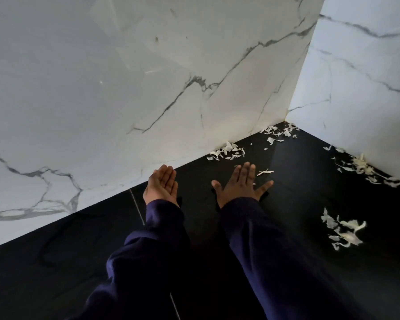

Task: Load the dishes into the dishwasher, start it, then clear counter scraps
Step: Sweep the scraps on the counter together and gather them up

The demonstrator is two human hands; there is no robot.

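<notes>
Clearing scraps looks barely begun: pale scraps (226, 152) lie in patches along the marble wall (125, 88) and at right of the black counter (298, 185). Left hand (162, 184) cupped palm-up, empty; right hand (241, 184) spread flat. No dishwasher visible.

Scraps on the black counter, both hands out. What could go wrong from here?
1. The pale, thin vegetable scraps lie in separate clusters: by the back wall, in the corner, along the right wall and nearer the front. One sweep probably misses some.
2. The flat right hand could push bits tight against the white marble wall, where they are harder to gather.
3. The cupped left hand is small; light scraps may spill back onto the glossy black counter.
</notes>
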